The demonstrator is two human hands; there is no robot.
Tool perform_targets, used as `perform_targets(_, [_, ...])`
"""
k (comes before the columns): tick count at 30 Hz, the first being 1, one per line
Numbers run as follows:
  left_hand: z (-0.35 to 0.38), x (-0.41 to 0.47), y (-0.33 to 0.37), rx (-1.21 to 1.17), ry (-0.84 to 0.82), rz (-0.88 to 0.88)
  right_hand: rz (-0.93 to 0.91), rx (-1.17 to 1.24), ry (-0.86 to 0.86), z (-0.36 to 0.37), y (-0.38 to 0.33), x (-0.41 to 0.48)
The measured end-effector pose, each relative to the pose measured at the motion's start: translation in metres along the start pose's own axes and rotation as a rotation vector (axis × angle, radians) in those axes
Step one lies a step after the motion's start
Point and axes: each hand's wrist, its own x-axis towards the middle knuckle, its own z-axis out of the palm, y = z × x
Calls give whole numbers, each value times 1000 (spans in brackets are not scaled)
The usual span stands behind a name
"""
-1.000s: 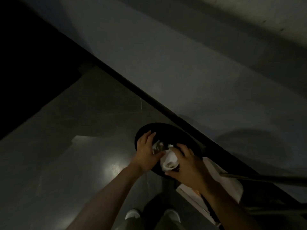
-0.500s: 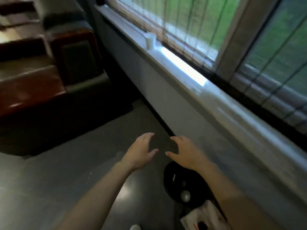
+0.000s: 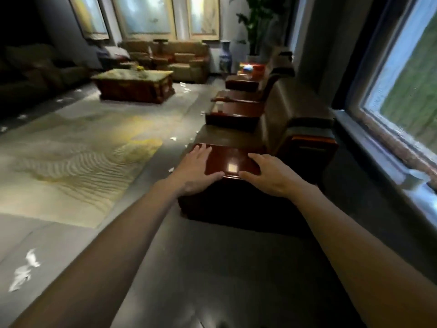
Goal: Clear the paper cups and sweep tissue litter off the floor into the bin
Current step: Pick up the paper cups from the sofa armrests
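Change: since the earlier frame the view has lifted from the bin and window wall to the long room; both hands came away empty.
Tissue litter: nearest scraps (image 3: 23, 271) lie on the floor (image 3: 212, 268) at lower left, more (image 3: 173, 138) beside the rug (image 3: 71, 166).
Paper cup: one (image 3: 220, 107) seemingly on a side table (image 3: 236, 110) further along.
Hands: left hand (image 3: 196, 169) and right hand (image 3: 267, 174) are spread, holding nothing, raised before the nearest table (image 3: 227, 159), likely free to gather more.
Bin: out of view.
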Motion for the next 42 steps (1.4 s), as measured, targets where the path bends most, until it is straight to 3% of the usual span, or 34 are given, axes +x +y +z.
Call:
perform_targets(8, [-113,-6,-227,-13,80,-224,-164,48,-148,72,-183,157])
perform_targets(16, [-128,88,-358,-59,2,-278,-127,37,-199,123,-237,311])
perform_targets(24, [-142,291,-476,-20,-65,-259,-55,25,-156,146,-234,532])
perform_targets(35, [-186,565,-617,-67,-38,-197,-5,39,-146,144,-256,833])
perform_targets(42, [-192,773,-723,-78,-77,-80,108,125,-139,170,-243,1040])
